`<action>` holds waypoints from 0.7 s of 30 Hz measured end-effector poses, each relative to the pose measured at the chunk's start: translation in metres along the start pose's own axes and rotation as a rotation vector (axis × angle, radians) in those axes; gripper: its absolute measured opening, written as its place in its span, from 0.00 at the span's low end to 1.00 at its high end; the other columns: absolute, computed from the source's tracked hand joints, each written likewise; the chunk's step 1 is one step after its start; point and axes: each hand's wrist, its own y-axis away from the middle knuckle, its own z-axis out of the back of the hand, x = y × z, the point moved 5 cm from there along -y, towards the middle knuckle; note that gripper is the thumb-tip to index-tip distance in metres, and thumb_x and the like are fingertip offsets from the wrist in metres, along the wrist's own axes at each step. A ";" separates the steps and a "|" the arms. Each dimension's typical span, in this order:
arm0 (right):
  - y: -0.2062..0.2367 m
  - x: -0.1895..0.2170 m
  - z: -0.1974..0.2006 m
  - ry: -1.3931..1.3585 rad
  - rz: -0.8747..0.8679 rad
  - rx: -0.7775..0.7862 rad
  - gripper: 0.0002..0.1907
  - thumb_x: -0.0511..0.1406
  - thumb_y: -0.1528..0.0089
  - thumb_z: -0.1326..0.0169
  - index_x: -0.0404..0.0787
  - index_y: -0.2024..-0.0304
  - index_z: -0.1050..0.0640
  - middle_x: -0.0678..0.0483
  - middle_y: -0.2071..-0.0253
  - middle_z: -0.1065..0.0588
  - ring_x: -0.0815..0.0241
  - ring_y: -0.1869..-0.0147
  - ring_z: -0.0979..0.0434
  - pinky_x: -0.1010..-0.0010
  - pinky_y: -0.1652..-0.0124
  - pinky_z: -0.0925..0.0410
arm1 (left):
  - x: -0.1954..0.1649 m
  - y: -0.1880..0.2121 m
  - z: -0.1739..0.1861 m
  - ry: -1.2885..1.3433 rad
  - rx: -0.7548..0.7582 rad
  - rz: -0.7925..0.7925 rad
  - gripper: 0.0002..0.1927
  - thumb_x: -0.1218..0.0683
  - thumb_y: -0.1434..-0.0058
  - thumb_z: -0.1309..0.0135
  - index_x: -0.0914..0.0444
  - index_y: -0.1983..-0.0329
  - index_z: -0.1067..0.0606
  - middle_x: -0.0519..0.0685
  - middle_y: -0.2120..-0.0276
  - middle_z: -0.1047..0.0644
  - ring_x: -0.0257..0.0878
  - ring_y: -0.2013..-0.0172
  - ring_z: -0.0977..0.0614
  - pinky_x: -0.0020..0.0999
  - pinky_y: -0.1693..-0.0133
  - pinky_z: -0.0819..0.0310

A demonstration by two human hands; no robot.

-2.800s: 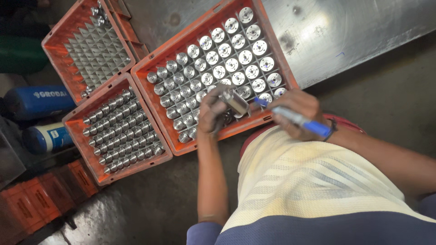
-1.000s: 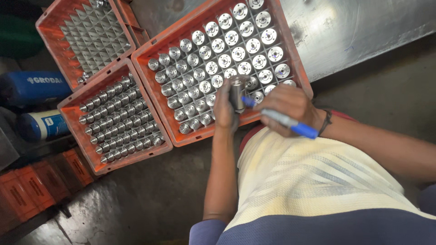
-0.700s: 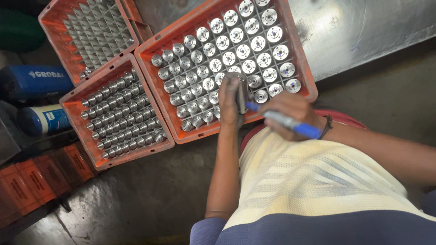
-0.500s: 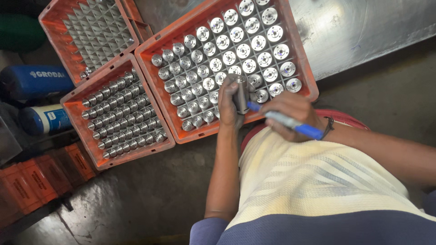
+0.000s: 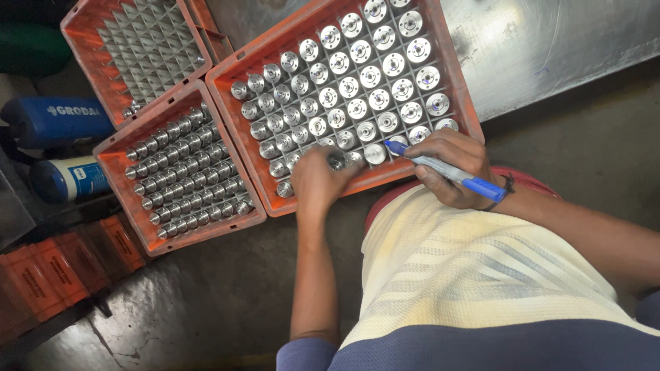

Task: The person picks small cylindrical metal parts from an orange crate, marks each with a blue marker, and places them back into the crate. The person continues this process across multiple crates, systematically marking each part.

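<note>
A large orange crate (image 5: pixel 273 184) with a grid of cells holds several shiny metal cylinders standing upright. My left hand (image 5: pixel 315 183) reaches into its near row and grips one metal cylinder (image 5: pixel 336 163) that sits in or just above a cell. My right hand (image 5: pixel 450 167) rests at the crate's near right corner and holds a blue marker pen (image 5: pixel 447 172), its tip pointing at the parts in the near row.
Left of the big crate stands a smaller orange crate (image 5: pixel 113 159) full of slimmer metal parts, and behind it another orange crate (image 5: pixel 81 25) with mostly bare cells. Blue canisters (image 5: pixel 56 121) lie at far left. Orange boxes (image 5: pixel 55 268) sit on the grey floor.
My left hand has lowered the metal cylinder from above the crate down into the near row. My right hand with the marker stayed at the crate's near edge.
</note>
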 end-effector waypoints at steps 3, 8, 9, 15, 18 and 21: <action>-0.001 -0.001 0.000 0.000 0.003 -0.003 0.09 0.32 0.36 0.43 0.34 0.55 0.22 0.47 0.63 0.22 0.52 0.61 0.21 0.65 0.59 0.30 | 0.003 -0.005 -0.017 -0.142 0.089 0.067 0.23 0.43 0.61 0.27 0.64 0.70 0.17 0.57 0.69 0.18 0.53 0.67 0.16 0.46 0.64 0.24; -0.006 0.004 0.003 -0.003 -0.013 -0.013 0.09 0.31 0.36 0.43 0.33 0.55 0.21 0.48 0.64 0.21 0.54 0.63 0.21 0.65 0.61 0.30 | 0.025 -0.008 0.006 0.431 0.020 -0.067 0.22 0.45 0.57 0.36 0.65 0.66 0.18 0.52 0.69 0.17 0.48 0.68 0.18 0.44 0.65 0.22; -0.007 0.009 0.001 0.010 0.019 0.014 0.08 0.31 0.37 0.42 0.34 0.56 0.21 0.48 0.64 0.22 0.53 0.62 0.21 0.64 0.61 0.30 | 0.029 -0.007 0.000 0.841 0.114 -0.044 0.24 0.44 0.57 0.37 0.64 0.61 0.20 0.51 0.67 0.17 0.45 0.66 0.17 0.43 0.63 0.21; -0.021 0.025 -0.020 0.019 0.257 0.221 0.09 0.32 0.44 0.38 0.37 0.61 0.21 0.51 0.66 0.23 0.51 0.65 0.23 0.61 0.65 0.32 | 0.025 -0.009 -0.078 1.716 0.192 0.118 0.22 0.45 0.26 0.56 0.69 0.45 0.26 0.53 0.57 0.21 0.38 0.62 0.21 0.35 0.60 0.23; -0.024 0.019 -0.024 0.059 0.237 0.170 0.09 0.30 0.45 0.38 0.37 0.62 0.20 0.50 0.67 0.23 0.51 0.66 0.24 0.60 0.65 0.33 | 0.029 -0.013 -0.104 1.605 0.050 0.190 0.21 0.46 0.23 0.61 0.67 0.46 0.26 0.52 0.58 0.22 0.37 0.61 0.20 0.33 0.58 0.23; -0.018 0.018 -0.030 0.045 0.261 0.207 0.10 0.30 0.46 0.39 0.37 0.62 0.20 0.49 0.68 0.23 0.51 0.67 0.24 0.60 0.66 0.31 | 0.035 -0.014 -0.106 1.595 -0.071 0.255 0.20 0.46 0.23 0.58 0.67 0.48 0.27 0.50 0.60 0.22 0.35 0.63 0.21 0.32 0.61 0.24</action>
